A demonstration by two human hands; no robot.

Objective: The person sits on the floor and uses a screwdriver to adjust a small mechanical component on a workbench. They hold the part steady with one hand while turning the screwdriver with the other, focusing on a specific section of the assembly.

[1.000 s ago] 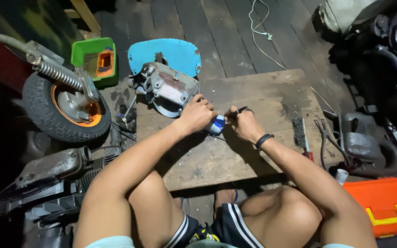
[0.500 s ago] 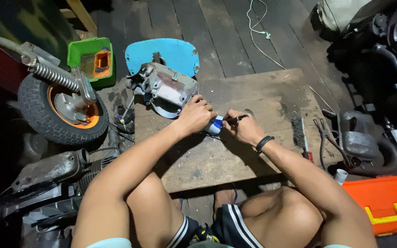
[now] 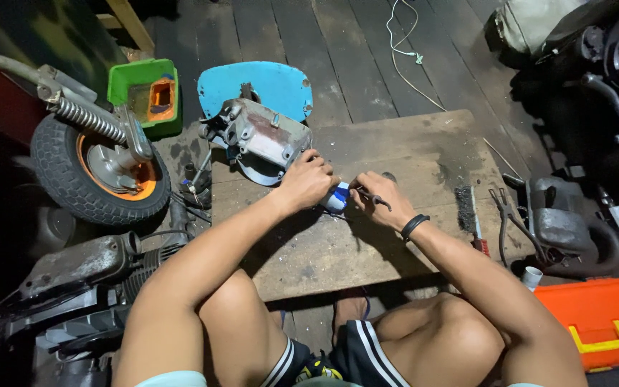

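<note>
I sit over a worn wooden board (image 3: 424,150) on a dark plank floor. My left hand (image 3: 306,183) is closed around a small blue and white part (image 3: 337,198) at the board's middle. My right hand (image 3: 381,201), with a black band on the wrist, pinches a thin dark tool (image 3: 376,198) whose tip meets that part. Just behind my left hand lies a grey metal engine casing (image 3: 263,136) resting on a blue cover (image 3: 263,82).
A small wheel with an orange rim (image 3: 98,172) and a spring stands at left, a green box (image 3: 145,93) behind it. An engine block (image 3: 80,269) lies lower left. Wire brush (image 3: 467,208), pliers (image 3: 501,215), orange toolbox (image 3: 603,326) and dark scooter parts (image 3: 596,93) sit right.
Both hands stay together on the small part with only slight shifts of the fingers. The view has drifted a little.
</note>
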